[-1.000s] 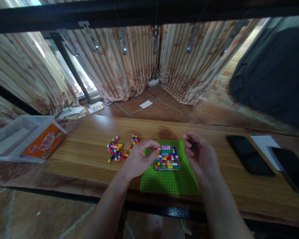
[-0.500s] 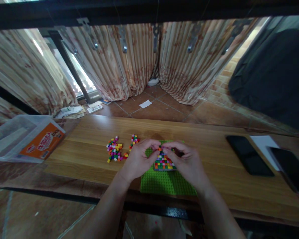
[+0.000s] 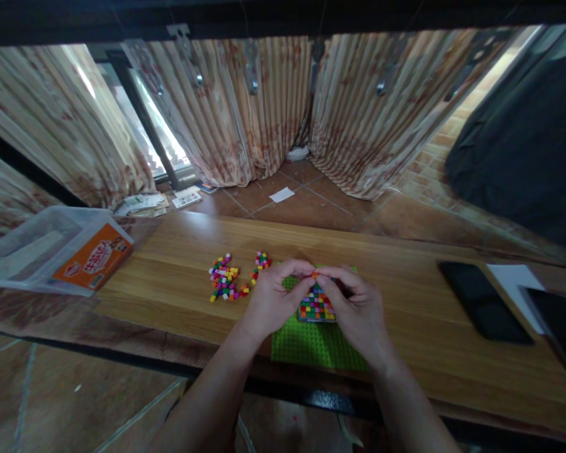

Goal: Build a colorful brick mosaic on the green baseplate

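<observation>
A green studded baseplate (image 3: 318, 349) lies near the front edge of the wooden table. On it sits a block of small multicoloured bricks (image 3: 317, 308), its top part covered by fingers. My left hand (image 3: 274, 299) and my right hand (image 3: 358, 305) meet over the far side of this block, thumbs and index fingers pinched together. Between the fingertips shows a small orange brick (image 3: 315, 275); both hands seem closed on it. Loose coloured bricks (image 3: 224, 277) are heaped to the left, and a smaller cluster (image 3: 260, 261) lies just beyond my left hand.
At the left end stands a clear plastic box (image 3: 33, 245) with an orange label. A dark phone (image 3: 483, 302), a white paper (image 3: 514, 286) and another dark device (image 3: 559, 324) are on the right. Patterned curtains (image 3: 273, 113) hang beyond the table.
The whole view has shifted slightly, with the table contents moving a little to the right. Both hands stay together over the brick block, and their fingertips have drawn closer around the orange brick.
</observation>
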A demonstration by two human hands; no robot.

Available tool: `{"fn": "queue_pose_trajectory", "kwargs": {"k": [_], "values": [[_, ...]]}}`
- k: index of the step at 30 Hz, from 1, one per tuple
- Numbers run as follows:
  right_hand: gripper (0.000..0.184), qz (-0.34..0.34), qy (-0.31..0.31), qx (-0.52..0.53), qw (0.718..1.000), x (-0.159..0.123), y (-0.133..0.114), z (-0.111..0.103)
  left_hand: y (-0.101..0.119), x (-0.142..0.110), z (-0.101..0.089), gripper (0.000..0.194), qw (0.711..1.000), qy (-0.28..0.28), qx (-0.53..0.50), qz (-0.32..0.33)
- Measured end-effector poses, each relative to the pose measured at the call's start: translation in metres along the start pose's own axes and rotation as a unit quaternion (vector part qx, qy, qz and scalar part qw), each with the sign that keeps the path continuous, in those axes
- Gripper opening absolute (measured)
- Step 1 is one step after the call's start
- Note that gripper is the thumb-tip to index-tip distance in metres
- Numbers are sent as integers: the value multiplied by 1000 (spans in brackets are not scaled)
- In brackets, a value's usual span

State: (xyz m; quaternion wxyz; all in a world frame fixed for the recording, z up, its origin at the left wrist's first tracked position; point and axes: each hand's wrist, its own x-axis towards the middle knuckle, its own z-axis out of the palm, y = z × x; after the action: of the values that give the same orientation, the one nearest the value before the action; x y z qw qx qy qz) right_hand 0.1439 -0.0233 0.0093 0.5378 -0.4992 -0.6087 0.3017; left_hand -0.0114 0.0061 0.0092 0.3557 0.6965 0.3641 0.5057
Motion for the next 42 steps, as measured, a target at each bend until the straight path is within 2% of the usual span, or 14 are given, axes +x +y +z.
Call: {"fn": "queue_pose_trajectory", "kwargs": {"k": [4,9,15,18,22,25,31,37,42], "values": [[18,-15,-32,-74,997,1,1,-10,-2,1,-6,8,998,-17,51,-17],[22,-8,-79,-152,985,3,5,-23,-12,4,-19,12,992,26,89,-90],[23,-19,-126,-172,977,2,3,-19,-16,3,-15,11,986,-19,59,-153],[22,-1,-116,-176,978,1,3,-16,-17,2,-12,11,984,-31,12,-176],[17,26,-72,-169,983,2,7,-12,-17,0,-9,11,975,-65,-63,-205],[15,43,-46,-156,986,2,10,-9,-17,0,-7,11,970,-67,-90,-215],[17,59,-38,-153,986,5,11,-9,-20,0,-2,10,970,-46,-89,-220],[12,40,-55,-175,982,7,8,-9,-19,0,1,9,975,-26,-60,-213],[15,33,-60,-168,983,5,10,-8,-21,-1,0,13,976,-31,-40,-210]]}}
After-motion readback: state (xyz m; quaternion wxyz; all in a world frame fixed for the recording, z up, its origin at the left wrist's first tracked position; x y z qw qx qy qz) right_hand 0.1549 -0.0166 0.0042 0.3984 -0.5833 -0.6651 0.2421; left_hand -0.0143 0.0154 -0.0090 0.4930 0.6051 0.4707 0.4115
